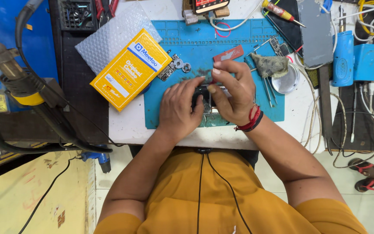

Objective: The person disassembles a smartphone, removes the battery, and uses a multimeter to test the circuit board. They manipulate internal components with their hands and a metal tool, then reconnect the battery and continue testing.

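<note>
Phone: a small dark opened phone (203, 100) lies flat near the front edge of the blue work mat (169, 110), mostly hidden beneath both hands; only a dark strip shows between them, with what looks like bare innards at its lower edge.
Left hand: the left hand (179, 108) lies palm-down over the phone's left side, fingers curled onto it, apparently pinning it so it cannot slide while it is worked on.
Right hand: the right hand (233, 93) arches over the phone's right side; thumb and forefinger are pinched together on something small and reddish, too small to name, held tip-down at the phone's upper edge. The other fingers are loosely bent, and red and black bands circle the wrist.
Mat: it seems laid out to keep small parts from rolling away; its moulded compartments run along the far edge.
Loose parts: small metal rings and brackets (179, 64) lie on the mat just beyond the hands, close enough to pick up again.
Yellow box: a flat yellow carton (130, 69) lies tilted, half on the mat's left edge, half on a sheet of bubble wrap (109, 39).
Red card: a small red piece (228, 53) lies near the hands, above the right fingers.
Cloth and dish: a grubby rag (270, 65) sits beside a shallow round metal dish (285, 81), right of the hands.
Screwdriver: a red-and-yellow one (280, 11) rests at the far edge, well apart.
</note>
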